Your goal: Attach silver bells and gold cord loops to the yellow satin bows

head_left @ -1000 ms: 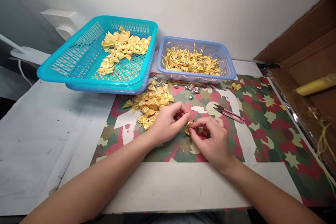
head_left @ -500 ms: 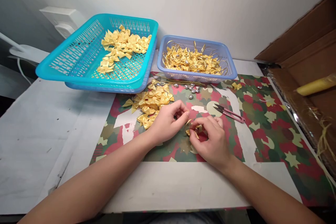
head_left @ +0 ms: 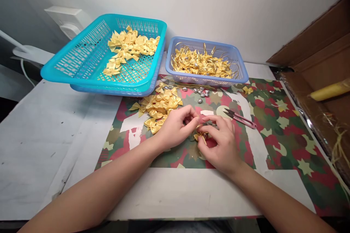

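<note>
My left hand (head_left: 177,127) is closed in a pinch, its thumb and forefinger on a thin gold cord (head_left: 197,126) that is mostly hidden. Just right of it, my right hand (head_left: 220,142) grips a small gold ribbon bow (head_left: 201,137) between thumb and fingers. Its forefinger reaches out towards the left fingertips. The bow is low over the camouflage-patterned sheet, partly covered by the fingers. Beside my left hand lies a pile of loose gold bows (head_left: 161,103). Several silver jingle bells (head_left: 199,101) are scattered beyond my hands.
Pink-handled thread snips (head_left: 242,118) lie right of my right hand. A turquoise basket (head_left: 62,74) with bows stands back left. A smaller blue basket (head_left: 243,67) holds corded bows with bells. Gold cords (head_left: 188,85) lie before it. A cardboard box (head_left: 322,47) borders the right side.
My right forefinger has lifted off the bow and stretched towards my left fingertips. The left hand keeps its pinch. The whole view has shifted slightly.
</note>
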Demonstrator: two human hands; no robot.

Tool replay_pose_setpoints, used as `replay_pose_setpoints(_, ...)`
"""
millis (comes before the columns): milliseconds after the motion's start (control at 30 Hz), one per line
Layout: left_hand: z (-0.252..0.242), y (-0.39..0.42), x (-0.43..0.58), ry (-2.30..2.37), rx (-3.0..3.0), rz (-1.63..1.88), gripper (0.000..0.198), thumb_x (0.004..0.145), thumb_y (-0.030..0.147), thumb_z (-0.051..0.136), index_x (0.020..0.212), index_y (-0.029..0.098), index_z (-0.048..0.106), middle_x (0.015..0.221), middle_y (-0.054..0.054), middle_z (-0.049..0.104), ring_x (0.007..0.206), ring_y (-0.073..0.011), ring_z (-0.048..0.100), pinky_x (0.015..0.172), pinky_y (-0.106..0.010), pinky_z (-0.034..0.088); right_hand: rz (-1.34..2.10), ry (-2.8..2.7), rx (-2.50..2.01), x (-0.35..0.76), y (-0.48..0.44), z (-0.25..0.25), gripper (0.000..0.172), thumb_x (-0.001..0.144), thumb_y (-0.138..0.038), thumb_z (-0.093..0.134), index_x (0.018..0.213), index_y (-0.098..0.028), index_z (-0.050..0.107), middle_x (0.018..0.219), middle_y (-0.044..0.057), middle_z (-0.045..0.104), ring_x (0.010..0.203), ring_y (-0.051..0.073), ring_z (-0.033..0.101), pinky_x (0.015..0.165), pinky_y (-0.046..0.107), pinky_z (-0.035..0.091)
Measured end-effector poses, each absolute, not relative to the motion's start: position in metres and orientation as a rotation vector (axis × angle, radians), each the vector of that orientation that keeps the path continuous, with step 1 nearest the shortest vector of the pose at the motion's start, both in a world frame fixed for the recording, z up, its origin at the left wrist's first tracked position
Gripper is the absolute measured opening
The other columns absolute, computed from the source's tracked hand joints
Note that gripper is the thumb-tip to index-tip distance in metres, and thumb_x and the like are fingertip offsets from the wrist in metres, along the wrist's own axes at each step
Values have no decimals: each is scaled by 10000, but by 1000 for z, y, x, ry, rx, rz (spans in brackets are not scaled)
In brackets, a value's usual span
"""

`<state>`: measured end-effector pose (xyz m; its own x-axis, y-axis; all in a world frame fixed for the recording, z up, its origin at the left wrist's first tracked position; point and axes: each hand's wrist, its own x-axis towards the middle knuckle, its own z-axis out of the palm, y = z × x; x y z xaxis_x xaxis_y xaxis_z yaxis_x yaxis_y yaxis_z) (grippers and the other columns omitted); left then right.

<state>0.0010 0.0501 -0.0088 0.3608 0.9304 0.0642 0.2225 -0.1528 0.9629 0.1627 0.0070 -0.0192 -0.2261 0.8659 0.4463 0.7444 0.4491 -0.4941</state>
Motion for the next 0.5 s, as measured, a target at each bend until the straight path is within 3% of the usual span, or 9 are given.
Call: replay_pose_setpoints(500,-11,50,1,1033,1592,916,154,889,254,548,762,168,560,740,-18,659,668,-135,606,621,-242,472,284,-1960,-1422,157,8,-23,101,721,-133,639,746,-228,664,1016,46,670,972,268,556,861,460,403)
